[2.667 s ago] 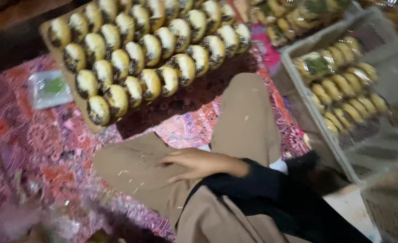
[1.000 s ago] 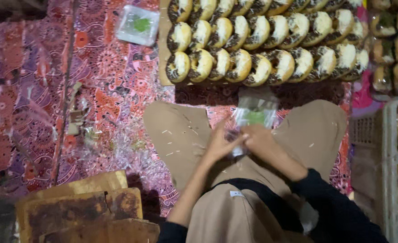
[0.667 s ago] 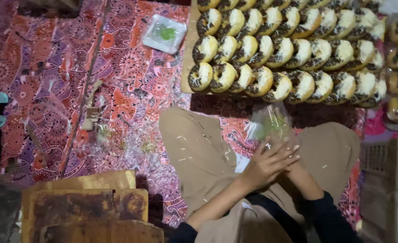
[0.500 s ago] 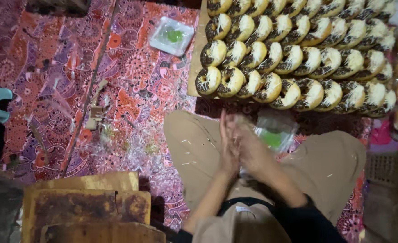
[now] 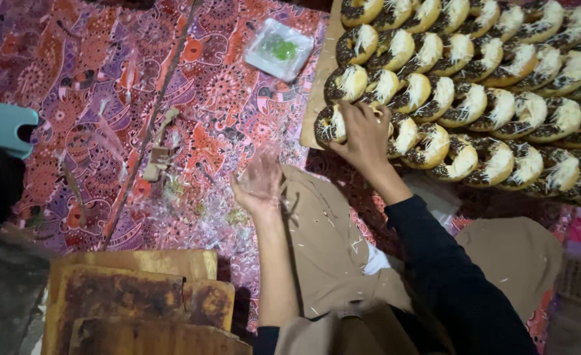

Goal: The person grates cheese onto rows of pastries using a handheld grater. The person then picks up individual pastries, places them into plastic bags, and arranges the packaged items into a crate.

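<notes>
Far left, a teal stool (image 5: 1,125) edges onto the patterned cloth (image 5: 93,79), with worn wooden boards (image 5: 132,296) stacked nearer. The left hand (image 5: 259,184) hovers spread and empty above plastic scraps, blurred, perhaps flicking crumbs away. The right hand (image 5: 364,135) curls down on a chocolate-and-cheese doughnut (image 5: 333,125) at the tray's (image 5: 316,92) near corner, rows overlapped to save room.

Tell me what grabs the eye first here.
Rows of chocolate-and-cheese-topped doughnuts fill a board at upper right, where the right hand reaches into the nearest row. The left hand hovers open over the red patterned cloth, with a small plastic packet lying above.
</notes>
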